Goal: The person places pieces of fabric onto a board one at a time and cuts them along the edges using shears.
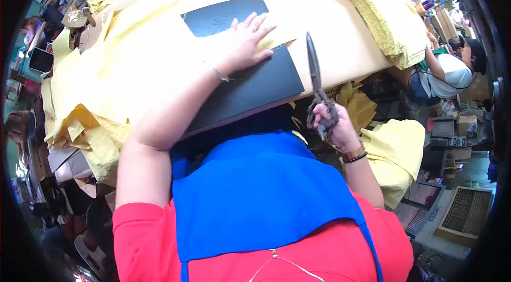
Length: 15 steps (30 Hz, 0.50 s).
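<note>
The left hand (244, 45) is spread palm down across a far dark panel (215, 18) and a near dark panel (266, 82), both lying on the worktop (343, 42); the right hand (341, 128) is wrapped around scissors (313, 61) at their bound handles, blades together. The panels look thin, light, fairly stiff and perhaps slippery, best steadied flat and lifted by an edge; the scissors seem heavy, surest at the handles

Scissors (313, 61) in right hand (341, 128), left hand (245, 42) across 2 dark sheets (266, 79).
</note>
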### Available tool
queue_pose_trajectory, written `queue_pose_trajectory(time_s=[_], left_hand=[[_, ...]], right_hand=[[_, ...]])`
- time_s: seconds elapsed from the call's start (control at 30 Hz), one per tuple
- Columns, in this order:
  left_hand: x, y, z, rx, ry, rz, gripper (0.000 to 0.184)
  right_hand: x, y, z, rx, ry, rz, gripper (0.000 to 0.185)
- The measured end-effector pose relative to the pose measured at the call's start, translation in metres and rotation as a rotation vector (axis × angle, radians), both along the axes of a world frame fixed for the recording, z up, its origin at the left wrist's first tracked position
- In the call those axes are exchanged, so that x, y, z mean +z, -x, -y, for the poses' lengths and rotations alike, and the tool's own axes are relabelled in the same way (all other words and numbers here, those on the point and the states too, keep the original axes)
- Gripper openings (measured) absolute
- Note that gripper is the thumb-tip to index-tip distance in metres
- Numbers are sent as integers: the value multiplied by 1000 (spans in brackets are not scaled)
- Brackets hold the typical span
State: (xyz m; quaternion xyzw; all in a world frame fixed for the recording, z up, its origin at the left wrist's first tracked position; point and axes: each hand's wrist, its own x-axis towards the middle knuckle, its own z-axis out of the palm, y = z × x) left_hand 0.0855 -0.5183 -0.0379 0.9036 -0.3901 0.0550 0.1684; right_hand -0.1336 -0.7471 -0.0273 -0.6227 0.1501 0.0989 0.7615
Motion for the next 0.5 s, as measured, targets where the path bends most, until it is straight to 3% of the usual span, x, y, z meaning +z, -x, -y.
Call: queue_pose_trajectory(time_s=[0.23, 0.4, 0.47, 0.5], left_hand=[[-13, 1, -26, 27, 31, -143, 36], [0, 24, -73, -43, -38, -206, 40], [5, 38, -83, -75, -105, -155, 43], [5, 43, -85, -64, -102, -148, 54]], right_hand=[[0, 22, -5, 185, -279, -168, 44], [-21, 13, -12, 311, -378, -140, 56], [-20, 7, -18, 277, -379, -124, 50], [-20, 4, -20, 256, -354, -123, 48]])
